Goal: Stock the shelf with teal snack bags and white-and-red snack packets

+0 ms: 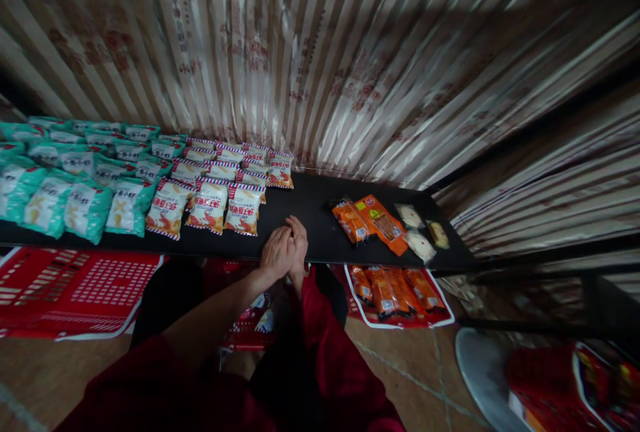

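My left hand (277, 256) and my right hand (299, 240) are clasped together at the front edge of a black table (313, 212). Their fingers are closed against each other, and I see no object in them. Just left of my hands stand rows of small snack bags (207, 205) with red, white and blue striped tops and orange bottoms. Further left are rows of teal snack bags (85, 209). To the right lie an orange flat packet (381, 222), a dark orange packet (350, 220), two white wrapped pieces (420, 245) and a small yellowish wrapped piece (438, 234).
Below the table's edge sit a red basket (107, 285) at left and a white-rimmed basket (367, 323) holding several orange packets (385, 291). Another red basket is partly hidden between my legs. At lower right is a grey round-edged surface (477, 369). A striped, wrinkled sheet (280, 52) hangs behind.
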A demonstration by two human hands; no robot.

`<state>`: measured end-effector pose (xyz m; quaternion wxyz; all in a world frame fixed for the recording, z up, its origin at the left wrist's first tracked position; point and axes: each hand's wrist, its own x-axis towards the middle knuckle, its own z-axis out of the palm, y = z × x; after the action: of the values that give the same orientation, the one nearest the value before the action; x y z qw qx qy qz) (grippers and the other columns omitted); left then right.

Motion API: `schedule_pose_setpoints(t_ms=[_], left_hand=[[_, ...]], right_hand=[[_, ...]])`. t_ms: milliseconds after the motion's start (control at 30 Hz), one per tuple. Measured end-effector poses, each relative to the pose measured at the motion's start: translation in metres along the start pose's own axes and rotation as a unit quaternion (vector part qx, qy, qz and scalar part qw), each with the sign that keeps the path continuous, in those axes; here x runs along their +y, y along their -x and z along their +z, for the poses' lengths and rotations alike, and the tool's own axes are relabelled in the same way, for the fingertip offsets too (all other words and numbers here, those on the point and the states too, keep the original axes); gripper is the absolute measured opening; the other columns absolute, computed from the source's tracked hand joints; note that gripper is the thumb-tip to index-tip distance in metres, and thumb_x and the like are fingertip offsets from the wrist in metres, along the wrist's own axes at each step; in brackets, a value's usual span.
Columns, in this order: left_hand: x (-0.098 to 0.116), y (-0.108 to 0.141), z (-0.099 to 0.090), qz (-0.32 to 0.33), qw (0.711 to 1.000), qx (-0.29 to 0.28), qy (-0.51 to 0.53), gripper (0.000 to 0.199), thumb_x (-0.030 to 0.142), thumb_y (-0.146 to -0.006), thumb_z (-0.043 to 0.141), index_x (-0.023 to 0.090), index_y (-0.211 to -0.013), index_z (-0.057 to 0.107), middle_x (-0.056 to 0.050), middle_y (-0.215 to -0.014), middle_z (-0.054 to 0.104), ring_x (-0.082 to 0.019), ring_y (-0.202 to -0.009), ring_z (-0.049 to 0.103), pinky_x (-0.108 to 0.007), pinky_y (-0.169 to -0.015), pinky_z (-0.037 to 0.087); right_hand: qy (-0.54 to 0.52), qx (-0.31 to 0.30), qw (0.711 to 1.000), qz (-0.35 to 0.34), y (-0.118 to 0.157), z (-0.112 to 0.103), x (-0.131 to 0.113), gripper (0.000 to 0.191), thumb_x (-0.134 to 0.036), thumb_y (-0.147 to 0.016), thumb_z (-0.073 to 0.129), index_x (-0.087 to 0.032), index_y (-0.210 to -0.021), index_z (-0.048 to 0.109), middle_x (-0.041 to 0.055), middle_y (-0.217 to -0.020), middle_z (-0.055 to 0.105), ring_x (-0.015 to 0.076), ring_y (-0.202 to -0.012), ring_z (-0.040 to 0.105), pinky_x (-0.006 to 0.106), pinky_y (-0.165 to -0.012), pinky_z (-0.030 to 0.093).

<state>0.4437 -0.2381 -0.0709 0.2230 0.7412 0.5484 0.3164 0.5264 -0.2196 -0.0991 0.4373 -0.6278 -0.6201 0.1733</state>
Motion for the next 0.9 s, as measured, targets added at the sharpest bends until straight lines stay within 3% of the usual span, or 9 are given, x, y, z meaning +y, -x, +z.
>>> schedule_pose_setpoints(t_ms=[200, 333, 400, 467, 600, 667, 767, 900], left_hand=[[0.007, 0.046, 0.004, 0.093, 0.995, -0.008, 0.039, 0.043, 0.023, -0.091, 0.024, 0.01, -0.116, 0.055, -0.016, -0.115, 0.061, -0.023, -0.11, 0.055, -0.039, -0.101, 0.042], [0.003, 0.08, 0.012, 0.099, 0.992, -0.071, 0.041, 0.048, 0.025, -0.091, 0.021, 0.009, -0.121, 0.056, -0.016, -0.122, 0.06, -0.024, -0.117, 0.053, -0.042, -0.106, 0.039], [-0.002, 0.095, 0.018, 0.059, 0.991, -0.116, 0.042, 0.05, 0.026, -0.092, 0.02, 0.013, -0.124, 0.056, -0.014, -0.127, 0.059, -0.022, -0.122, 0.051, -0.038, -0.109, 0.036], [-0.009, 0.109, 0.023, 0.013, 0.985, -0.168, 0.037, 0.051, 0.032, -0.093, 0.021, 0.015, -0.13, 0.052, -0.011, -0.14, 0.049, -0.02, -0.133, 0.039, -0.036, -0.114, 0.029], [-0.02, 0.127, 0.036, -0.072, 0.961, -0.264, 0.034, 0.053, 0.031, -0.091, 0.024, 0.016, -0.136, 0.047, -0.006, -0.149, 0.036, -0.02, -0.14, 0.025, -0.036, -0.117, 0.02], [-0.026, 0.133, 0.041, -0.163, 0.945, -0.283, 0.022, 0.055, 0.031, -0.091, 0.022, 0.012, -0.137, 0.045, -0.009, -0.15, 0.032, -0.021, -0.14, 0.024, -0.036, -0.117, 0.02], [-0.038, 0.137, 0.047, -0.205, 0.927, -0.311, 0.054, 0.056, 0.03, -0.092, 0.017, 0.013, -0.141, 0.039, -0.007, -0.15, 0.033, -0.018, -0.14, 0.025, -0.035, -0.116, 0.019], [-0.057, 0.141, 0.052, -0.26, 0.904, -0.322, 0.105, 0.055, 0.034, -0.091, 0.024, 0.011, -0.137, 0.043, -0.01, -0.146, 0.04, -0.02, -0.136, 0.034, -0.035, -0.114, 0.021]], right_hand=[[-0.057, 0.041, 0.996, -0.048, 0.053, -0.025, -0.011, 0.039, -0.026, -0.084, 0.03, -0.018, -0.105, 0.063, 0.0109, -0.115, 0.063, 0.0214, -0.114, 0.054, 0.042, -0.101, 0.041], [-0.056, 0.032, 0.997, -0.039, 0.091, -0.029, 0.003, 0.042, -0.028, -0.083, 0.028, -0.017, -0.101, 0.064, 0.0121, -0.109, 0.065, 0.0229, -0.112, 0.056, 0.043, -0.099, 0.043], [-0.017, 0.004, 1.0, 0.01, 0.111, -0.025, 0.015, 0.041, -0.029, -0.082, 0.029, -0.02, -0.1, 0.065, 0.0118, -0.114, 0.063, 0.0232, -0.118, 0.052, 0.043, -0.102, 0.041], [0.034, 0.019, 0.996, 0.077, 0.132, -0.018, 0.029, 0.043, -0.028, -0.082, 0.031, -0.02, -0.11, 0.062, 0.0129, -0.126, 0.056, 0.0239, -0.123, 0.049, 0.044, -0.104, 0.039], [0.135, -0.016, 0.982, 0.133, 0.161, -0.004, 0.056, 0.047, -0.023, -0.082, 0.036, -0.018, -0.123, 0.057, 0.0151, -0.139, 0.046, 0.0281, -0.132, 0.04, 0.044, -0.106, 0.038], [0.215, -0.093, 0.959, 0.162, 0.165, 0.002, 0.062, 0.046, -0.018, -0.08, 0.043, -0.016, -0.123, 0.059, 0.0169, -0.136, 0.05, 0.0318, -0.132, 0.04, 0.044, -0.105, 0.039], [0.313, -0.181, 0.918, 0.165, 0.16, 0.01, 0.059, 0.048, -0.012, -0.079, 0.046, -0.017, -0.125, 0.059, 0.0178, -0.133, 0.053, 0.0324, -0.128, 0.046, 0.042, -0.103, 0.04], [0.394, -0.204, 0.881, 0.162, 0.156, 0.016, 0.044, 0.054, -0.004, -0.08, 0.043, -0.017, -0.13, 0.054, 0.0172, -0.133, 0.052, 0.0303, -0.122, 0.051, 0.039, -0.098, 0.042]])
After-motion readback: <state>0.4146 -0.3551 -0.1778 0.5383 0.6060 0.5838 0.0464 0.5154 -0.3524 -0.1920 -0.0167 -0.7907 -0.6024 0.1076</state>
